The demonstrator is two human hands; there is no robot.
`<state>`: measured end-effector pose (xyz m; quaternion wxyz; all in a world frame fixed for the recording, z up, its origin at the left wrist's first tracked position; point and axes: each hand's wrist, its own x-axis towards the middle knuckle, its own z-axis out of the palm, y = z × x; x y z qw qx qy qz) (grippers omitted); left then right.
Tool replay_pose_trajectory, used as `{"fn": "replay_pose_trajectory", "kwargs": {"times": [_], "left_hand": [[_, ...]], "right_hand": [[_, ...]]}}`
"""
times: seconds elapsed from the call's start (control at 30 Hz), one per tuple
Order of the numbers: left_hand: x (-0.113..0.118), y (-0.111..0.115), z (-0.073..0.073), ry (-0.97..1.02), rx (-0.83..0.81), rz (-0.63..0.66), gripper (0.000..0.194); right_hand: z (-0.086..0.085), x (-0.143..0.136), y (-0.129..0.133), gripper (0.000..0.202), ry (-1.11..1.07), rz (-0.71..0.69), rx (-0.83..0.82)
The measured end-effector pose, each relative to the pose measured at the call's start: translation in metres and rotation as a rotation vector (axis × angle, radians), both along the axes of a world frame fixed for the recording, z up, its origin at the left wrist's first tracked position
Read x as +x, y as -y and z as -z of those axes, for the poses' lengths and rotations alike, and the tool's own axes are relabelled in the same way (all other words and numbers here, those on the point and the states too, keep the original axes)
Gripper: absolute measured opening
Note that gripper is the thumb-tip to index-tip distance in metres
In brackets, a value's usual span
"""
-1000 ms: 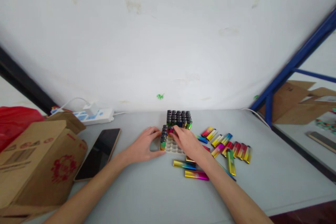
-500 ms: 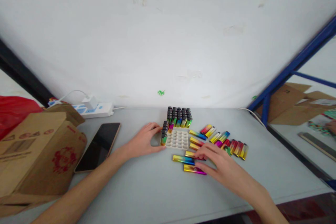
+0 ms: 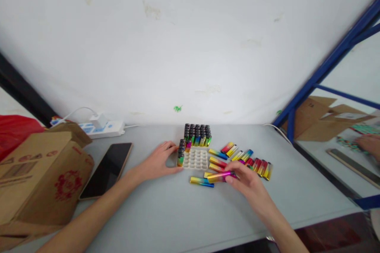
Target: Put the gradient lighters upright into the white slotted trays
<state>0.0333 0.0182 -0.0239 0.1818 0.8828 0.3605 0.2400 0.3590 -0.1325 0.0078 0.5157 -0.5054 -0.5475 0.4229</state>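
Observation:
A yellow-to-magenta lighter [image 3: 217, 177] is pinched between the thumb and fingers of my right hand [image 3: 248, 178], raised just over other lighters on the table. My left hand [image 3: 158, 163] is curved around the left side of a white tray [image 3: 197, 159] with round holes, thumb at its front corner and fingers along its side. A row of upright lighters [image 3: 181, 154] with black tops fills the tray's left edge, with a magenta one [image 3: 188, 146] beside it. A blue-and-yellow lighter [image 3: 202, 182] lies in front of the tray.
Behind the tray stands a block of upright lighters [image 3: 197, 135]. Several loose lighters [image 3: 243, 157] lie to the right. A phone [image 3: 107, 170], a cardboard box [image 3: 50, 182] and a power strip [image 3: 103, 129] are at left. Another person's hand [image 3: 369, 143] shows beyond the blue frame [image 3: 326, 63].
My right hand has picked up the yellow-to-magenta lighter from the table's front and lifted it. My left hand stays at the tray. The view has shifted slightly.

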Motion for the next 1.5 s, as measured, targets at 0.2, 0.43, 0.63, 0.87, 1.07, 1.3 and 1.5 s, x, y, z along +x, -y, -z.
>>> {"fn": "replay_pose_trajectory", "kwargs": {"times": [0.2, 0.43, 0.63, 0.87, 1.07, 1.3, 1.5], "left_hand": [[-0.001, -0.001, 0.002, -0.011, 0.010, 0.014, 0.057], [-0.001, 0.001, 0.000, -0.018, 0.011, 0.013, 0.057], [0.001, 0.003, 0.000, -0.016, 0.008, 0.012, 0.057], [0.000, 0.002, 0.001, -0.031, 0.018, 0.010, 0.059], [0.000, 0.002, 0.001, -0.018, 0.010, 0.013, 0.057], [0.000, 0.003, 0.001, 0.000, 0.004, 0.013, 0.057], [0.000, 0.003, 0.002, -0.004, -0.001, 0.000, 0.057]], "right_hand": [[-0.033, -0.038, -0.069, 0.047, -0.444, -0.086, -0.046], [-0.017, -0.073, -0.116, 0.055, 0.192, -0.003, 0.131], [0.006, -0.076, -0.107, 0.050, 0.460, 0.099, 0.183], [0.009, -0.075, -0.107, 0.045, 0.491, 0.122, 0.187], [0.005, -0.076, -0.099, 0.038, 0.525, 0.022, 0.295], [0.007, -0.069, -0.100, 0.040, 0.854, -0.098, 0.410], [0.018, -0.067, -0.106, 0.025, 0.801, -0.137, 0.376]]}}
